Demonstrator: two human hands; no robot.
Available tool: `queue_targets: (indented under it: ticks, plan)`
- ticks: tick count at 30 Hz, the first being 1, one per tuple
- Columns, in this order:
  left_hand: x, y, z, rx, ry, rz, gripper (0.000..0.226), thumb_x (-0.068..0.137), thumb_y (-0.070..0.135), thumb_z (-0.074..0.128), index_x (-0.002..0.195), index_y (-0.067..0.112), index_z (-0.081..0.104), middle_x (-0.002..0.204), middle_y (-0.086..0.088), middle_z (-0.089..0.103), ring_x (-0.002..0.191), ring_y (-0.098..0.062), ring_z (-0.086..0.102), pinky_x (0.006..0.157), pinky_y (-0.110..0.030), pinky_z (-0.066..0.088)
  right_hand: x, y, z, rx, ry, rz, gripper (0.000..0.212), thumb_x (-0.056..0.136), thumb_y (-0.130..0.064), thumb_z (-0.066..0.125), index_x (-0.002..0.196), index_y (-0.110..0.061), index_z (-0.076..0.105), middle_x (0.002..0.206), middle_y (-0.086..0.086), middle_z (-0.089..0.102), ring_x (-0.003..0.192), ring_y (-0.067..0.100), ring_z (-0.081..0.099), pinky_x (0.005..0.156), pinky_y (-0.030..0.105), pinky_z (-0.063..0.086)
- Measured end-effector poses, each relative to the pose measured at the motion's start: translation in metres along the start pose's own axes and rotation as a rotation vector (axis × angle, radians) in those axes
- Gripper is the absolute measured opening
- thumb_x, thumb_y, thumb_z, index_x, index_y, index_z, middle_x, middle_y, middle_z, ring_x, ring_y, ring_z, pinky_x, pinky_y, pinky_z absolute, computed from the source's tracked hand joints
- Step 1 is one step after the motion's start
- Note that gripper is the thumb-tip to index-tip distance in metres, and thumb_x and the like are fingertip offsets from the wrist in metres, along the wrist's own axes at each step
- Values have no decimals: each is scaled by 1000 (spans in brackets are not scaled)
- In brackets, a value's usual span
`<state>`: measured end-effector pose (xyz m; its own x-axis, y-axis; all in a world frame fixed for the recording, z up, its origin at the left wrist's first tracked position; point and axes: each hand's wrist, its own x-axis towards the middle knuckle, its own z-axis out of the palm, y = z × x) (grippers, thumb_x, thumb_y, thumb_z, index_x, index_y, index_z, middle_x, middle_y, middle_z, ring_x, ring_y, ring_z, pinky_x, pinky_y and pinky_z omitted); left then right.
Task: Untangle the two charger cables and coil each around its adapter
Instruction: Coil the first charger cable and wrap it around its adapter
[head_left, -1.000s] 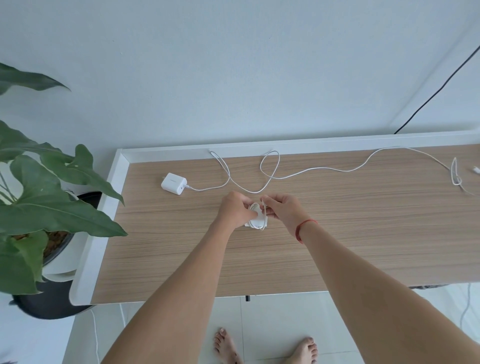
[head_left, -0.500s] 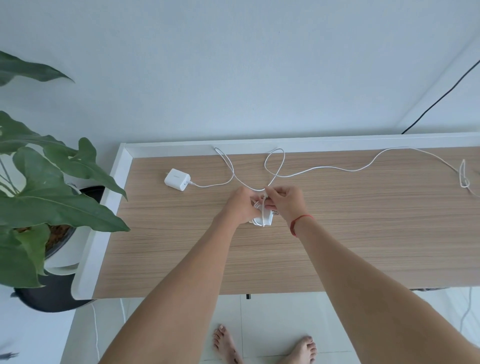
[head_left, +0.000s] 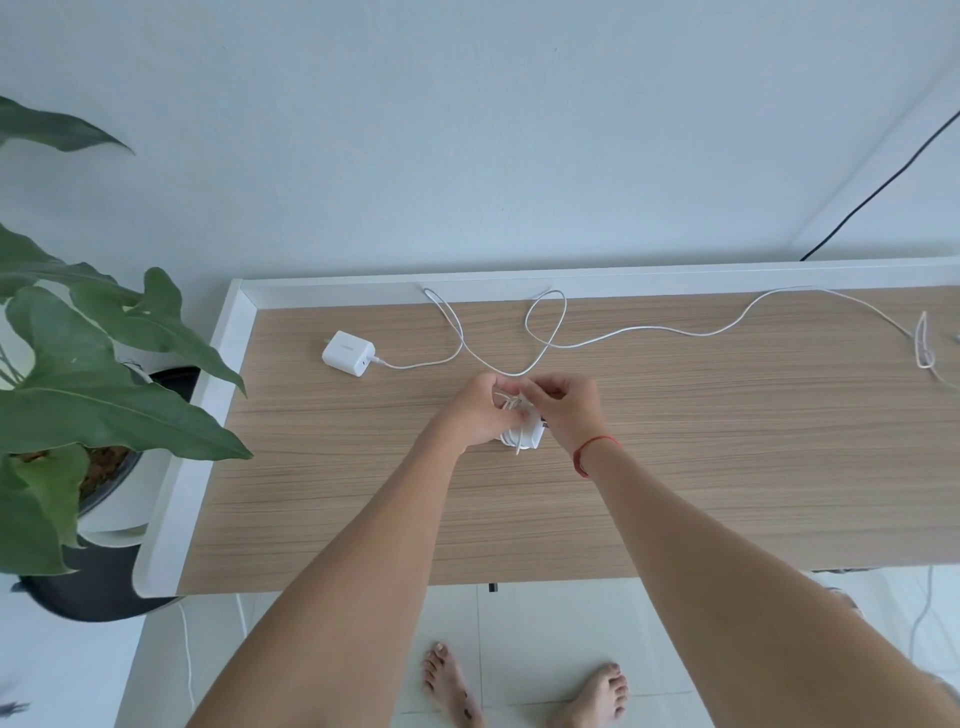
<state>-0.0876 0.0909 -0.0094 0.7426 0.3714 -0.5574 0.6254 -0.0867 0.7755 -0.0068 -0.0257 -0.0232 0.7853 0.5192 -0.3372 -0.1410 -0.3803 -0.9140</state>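
Note:
My left hand (head_left: 480, 410) grips a white adapter (head_left: 525, 434) wound with its white cable, held just above the middle of the wooden table (head_left: 727, 467). My right hand (head_left: 566, 408) pinches the cable end at the adapter's top; a short loop hangs below. A second white adapter (head_left: 348, 353) lies flat at the back left. Its long white cable (head_left: 649, 330) runs loose across the back of the table, makes a loop and trails off to the right edge.
A large potted plant (head_left: 78, 374) stands left of the table. A white raised rim (head_left: 519, 275) borders the back and left sides. A black wire (head_left: 883, 182) runs up the wall at right. My bare feet (head_left: 519, 686) are on the tiled floor.
Both hands have kept working at the wrapped adapter, and my right fingers moved from its side to its top. The other adapter and cable have not moved.

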Motion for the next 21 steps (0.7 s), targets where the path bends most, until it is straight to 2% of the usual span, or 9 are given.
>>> queue_targets:
  ticks: [2, 6, 10, 12, 15, 21]
  plan:
    - [1, -1, 0, -16, 12, -4, 39, 79, 19, 74, 113, 22, 55, 103, -7, 70, 98, -22, 67, 91, -43, 54, 1, 0, 0, 1, -3, 4, 10, 85, -21, 69, 84, -15, 77, 80, 6, 75, 75, 15, 67, 71, 33, 54]
    - [1, 2, 0, -29, 22, -37, 42, 82, 8, 70, 115, 21, 46, 106, -5, 68, 96, -20, 65, 88, -36, 52, 1, 0, -5, -1, -20, 10, 3, 84, -17, 71, 85, -16, 73, 75, 6, 71, 71, 19, 65, 72, 37, 56]
    - [-1, 2, 0, -55, 32, -30, 47, 83, -3, 65, 119, 17, 41, 98, -3, 66, 77, -17, 64, 69, -27, 51, -2, -4, -16, -59, -84, -5, 12, 85, -5, 70, 96, -1, 71, 77, 6, 68, 68, 14, 62, 58, 16, 52]
    - [0, 1, 1, -61, 50, -20, 47, 83, -5, 64, 118, 16, 41, 95, -3, 65, 72, -16, 63, 65, -26, 50, -3, -7, -23, -102, -136, -11, 15, 82, -2, 72, 97, -2, 71, 85, 10, 71, 73, 14, 65, 59, 13, 53]
    - [0, 1, 2, -51, 65, -1, 47, 82, -6, 65, 114, 17, 40, 97, -5, 65, 75, -17, 62, 68, -29, 52, -2, -8, -27, -140, -157, -5, 18, 78, 2, 73, 96, -3, 72, 94, 16, 73, 78, 16, 67, 64, 16, 55]
    - [2, 0, 4, -20, 99, 14, 47, 82, -1, 67, 112, 21, 38, 103, -10, 66, 79, -21, 60, 79, -39, 54, -3, -10, -30, -264, -198, -18, 11, 78, -11, 77, 88, -6, 78, 85, 15, 74, 71, 16, 65, 79, 37, 57]
